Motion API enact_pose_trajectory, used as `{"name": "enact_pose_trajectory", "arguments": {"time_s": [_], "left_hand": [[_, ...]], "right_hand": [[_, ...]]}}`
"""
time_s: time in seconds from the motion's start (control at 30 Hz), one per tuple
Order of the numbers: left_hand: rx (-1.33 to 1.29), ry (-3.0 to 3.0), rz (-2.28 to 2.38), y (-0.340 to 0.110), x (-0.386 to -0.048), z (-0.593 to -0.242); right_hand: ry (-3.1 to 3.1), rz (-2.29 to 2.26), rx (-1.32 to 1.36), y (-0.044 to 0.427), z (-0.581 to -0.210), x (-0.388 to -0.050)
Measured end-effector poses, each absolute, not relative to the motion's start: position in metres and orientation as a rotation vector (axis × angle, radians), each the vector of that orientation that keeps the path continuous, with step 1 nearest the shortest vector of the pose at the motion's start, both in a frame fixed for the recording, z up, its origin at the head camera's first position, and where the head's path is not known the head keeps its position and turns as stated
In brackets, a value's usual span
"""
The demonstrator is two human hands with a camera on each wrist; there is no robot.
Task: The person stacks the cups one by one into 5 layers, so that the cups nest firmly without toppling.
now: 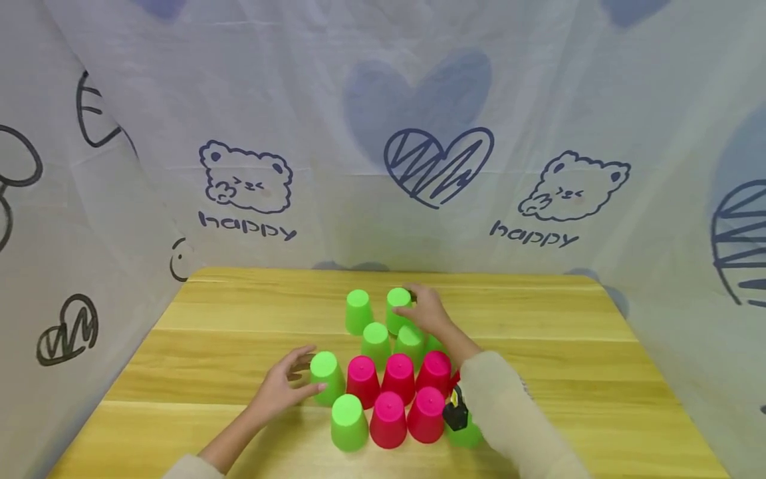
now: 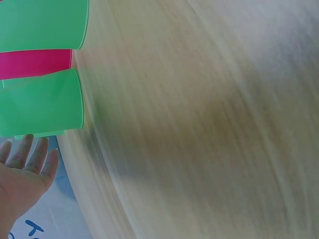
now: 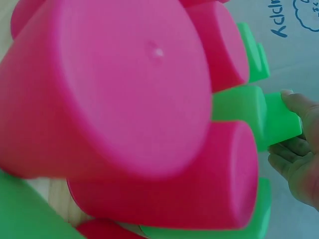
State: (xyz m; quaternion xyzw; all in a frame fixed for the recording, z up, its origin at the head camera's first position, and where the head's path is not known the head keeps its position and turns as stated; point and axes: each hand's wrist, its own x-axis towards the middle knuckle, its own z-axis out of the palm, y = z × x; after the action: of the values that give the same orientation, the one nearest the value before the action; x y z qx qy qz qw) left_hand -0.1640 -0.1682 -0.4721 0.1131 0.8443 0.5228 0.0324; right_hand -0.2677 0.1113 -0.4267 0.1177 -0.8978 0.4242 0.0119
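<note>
Upside-down green and pink cups stand in rows on the wooden table. In the head view my left hand (image 1: 281,389) is at the leftmost green cup (image 1: 326,378), its thumb across the near side and its fingers spread beyond. Straight fingers show beside a green cup (image 2: 42,102) in the left wrist view. At the back, my right hand (image 1: 429,311) holds a green cup (image 1: 397,311) from its right side. The right wrist view shows the thumb and fingers of that hand (image 3: 305,162) bent around the green cup (image 3: 281,119).
Another green cup (image 1: 358,314) stands at the back left. Between the hands are more green cups (image 1: 376,344) and several pink cups (image 1: 389,419). A green cup (image 1: 350,424) ends the front row at left. Behind the table (image 1: 239,313) hangs a printed cloth (image 1: 335,219).
</note>
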Motion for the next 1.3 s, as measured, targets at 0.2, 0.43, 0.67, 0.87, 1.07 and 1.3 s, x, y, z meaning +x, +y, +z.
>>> {"name": "enact_pose_trajectory", "arguments": {"time_s": [0.2,0.43,0.67,0.87,1.07,1.3], "left_hand": [[0.363,2.603,1.603,-0.166,-0.161,-0.474],[0.315,2.629,1.589,-0.168,-0.158,-0.477],[0.329,2.577,1.628,-0.166,-0.158,-0.479],[0.337,2.572,1.639,-0.166,-0.159,-0.479],[0.342,2.562,1.643,-0.167,-0.159,-0.481],[0.345,2.555,1.654,-0.165,-0.160,-0.482]], "right_hand": [[-2.837,1.317,0.365,0.104,-0.431,-0.268],[-2.901,1.255,0.366,0.095,-0.433,-0.271],[-2.943,1.194,0.311,0.090,-0.432,-0.274],[-2.992,1.162,0.287,0.081,-0.437,-0.275],[-2.971,1.192,0.261,0.079,-0.437,-0.274],[-2.961,1.103,0.281,0.090,-0.506,-0.326]]}}
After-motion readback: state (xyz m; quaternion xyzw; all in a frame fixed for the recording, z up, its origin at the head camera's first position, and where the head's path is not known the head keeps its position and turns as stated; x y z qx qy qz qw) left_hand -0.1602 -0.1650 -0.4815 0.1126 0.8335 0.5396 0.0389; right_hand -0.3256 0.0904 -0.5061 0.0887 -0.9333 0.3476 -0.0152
